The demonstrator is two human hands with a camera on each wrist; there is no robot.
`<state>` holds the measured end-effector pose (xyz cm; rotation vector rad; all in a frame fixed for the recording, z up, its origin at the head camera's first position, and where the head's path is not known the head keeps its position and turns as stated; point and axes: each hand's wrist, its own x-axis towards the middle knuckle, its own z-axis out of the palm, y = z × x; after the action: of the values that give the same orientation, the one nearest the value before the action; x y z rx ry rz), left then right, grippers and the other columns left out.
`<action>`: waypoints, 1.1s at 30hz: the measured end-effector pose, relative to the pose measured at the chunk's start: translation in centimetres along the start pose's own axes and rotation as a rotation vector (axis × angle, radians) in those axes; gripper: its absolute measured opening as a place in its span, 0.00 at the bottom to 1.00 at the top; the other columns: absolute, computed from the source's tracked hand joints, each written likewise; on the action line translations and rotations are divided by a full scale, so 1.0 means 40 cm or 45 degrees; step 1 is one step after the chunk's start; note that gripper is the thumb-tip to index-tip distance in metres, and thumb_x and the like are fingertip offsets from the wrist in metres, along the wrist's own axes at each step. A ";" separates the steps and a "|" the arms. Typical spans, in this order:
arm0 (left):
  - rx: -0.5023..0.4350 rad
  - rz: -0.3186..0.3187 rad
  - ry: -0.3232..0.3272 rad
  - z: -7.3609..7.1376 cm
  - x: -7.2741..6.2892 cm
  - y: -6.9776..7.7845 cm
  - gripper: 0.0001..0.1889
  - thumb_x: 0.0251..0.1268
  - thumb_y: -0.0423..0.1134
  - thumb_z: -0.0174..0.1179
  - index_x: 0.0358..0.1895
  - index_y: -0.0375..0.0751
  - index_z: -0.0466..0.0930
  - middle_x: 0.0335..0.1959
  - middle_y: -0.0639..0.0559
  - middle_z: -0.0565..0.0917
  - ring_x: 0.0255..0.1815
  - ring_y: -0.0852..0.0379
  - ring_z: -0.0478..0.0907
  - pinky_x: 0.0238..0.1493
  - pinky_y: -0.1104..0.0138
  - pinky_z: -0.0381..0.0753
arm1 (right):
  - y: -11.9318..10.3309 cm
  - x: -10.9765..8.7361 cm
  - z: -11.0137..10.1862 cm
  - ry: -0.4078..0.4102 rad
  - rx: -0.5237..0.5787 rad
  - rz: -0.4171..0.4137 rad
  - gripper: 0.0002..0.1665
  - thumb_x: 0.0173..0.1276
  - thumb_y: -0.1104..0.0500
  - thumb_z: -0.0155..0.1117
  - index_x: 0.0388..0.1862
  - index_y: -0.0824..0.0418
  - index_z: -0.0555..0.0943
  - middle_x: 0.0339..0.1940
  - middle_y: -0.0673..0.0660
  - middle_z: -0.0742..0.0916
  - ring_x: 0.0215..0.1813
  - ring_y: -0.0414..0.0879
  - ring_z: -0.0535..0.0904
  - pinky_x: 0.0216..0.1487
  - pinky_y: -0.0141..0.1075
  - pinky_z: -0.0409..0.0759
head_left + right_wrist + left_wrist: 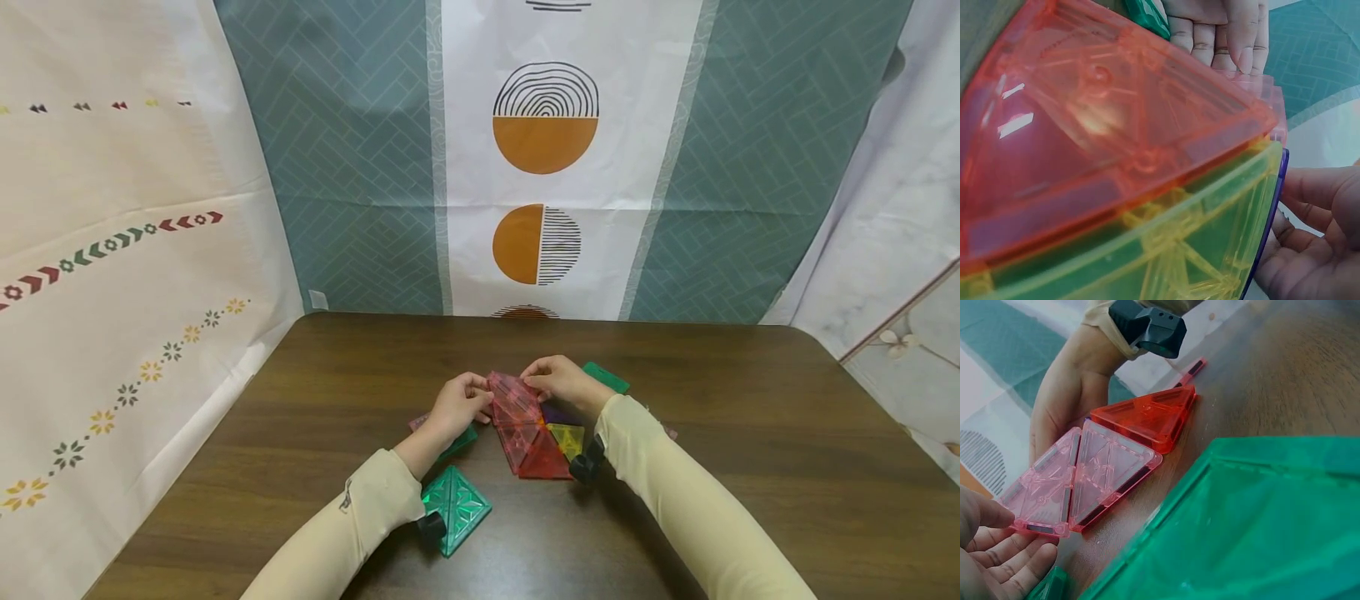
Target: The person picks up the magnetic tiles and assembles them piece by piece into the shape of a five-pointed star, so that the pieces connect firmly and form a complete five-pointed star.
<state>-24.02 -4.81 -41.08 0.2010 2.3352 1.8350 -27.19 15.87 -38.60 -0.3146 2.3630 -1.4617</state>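
Translucent triangular magnetic tiles stand joined in a raised shape mid-table, with pink tiles at the back and a red tile in front. A yellow tile and a purple tile form its right side. My left hand pinches the outer edge of a pink tile between thumb and fingers. From the far right, my right hand holds the shape's back edge with bent fingers; in the right wrist view its fingertips are right at the purple tile's edge.
Two green triangular tiles lie side by side by my left wrist. Another green tile and a pink one are partly under my left hand. Behind my right hand lies a green tile. A patterned cloth hangs behind the table.
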 end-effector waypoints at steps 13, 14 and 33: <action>0.060 -0.003 -0.035 0.010 -0.002 0.002 0.12 0.69 0.31 0.55 0.52 0.29 0.73 0.39 0.36 0.82 0.30 0.56 0.82 0.33 0.63 0.85 | 0.006 -0.004 0.003 0.015 -0.196 0.013 0.14 0.72 0.60 0.55 0.47 0.69 0.82 0.36 0.58 0.85 0.34 0.42 0.78 0.35 0.35 0.78; 0.066 -0.003 -0.038 0.010 -0.002 0.003 0.13 0.69 0.31 0.55 0.53 0.29 0.72 0.39 0.37 0.82 0.30 0.56 0.82 0.33 0.63 0.85 | 0.006 -0.005 0.002 0.016 -0.199 0.015 0.14 0.72 0.60 0.55 0.47 0.69 0.82 0.36 0.58 0.85 0.35 0.42 0.78 0.35 0.35 0.78; 0.252 0.168 0.106 -0.020 -0.004 0.080 0.14 0.67 0.33 0.57 0.54 0.35 0.75 0.43 0.42 0.80 0.37 0.52 0.78 0.36 0.65 0.81 | -0.032 -0.024 -0.023 0.039 -0.281 -0.081 0.16 0.73 0.58 0.56 0.49 0.69 0.81 0.44 0.65 0.85 0.40 0.53 0.79 0.38 0.38 0.80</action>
<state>-24.02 -4.86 -37.77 0.3169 2.6206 1.6956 -26.67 16.42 -36.92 -0.4291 2.5658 -1.2416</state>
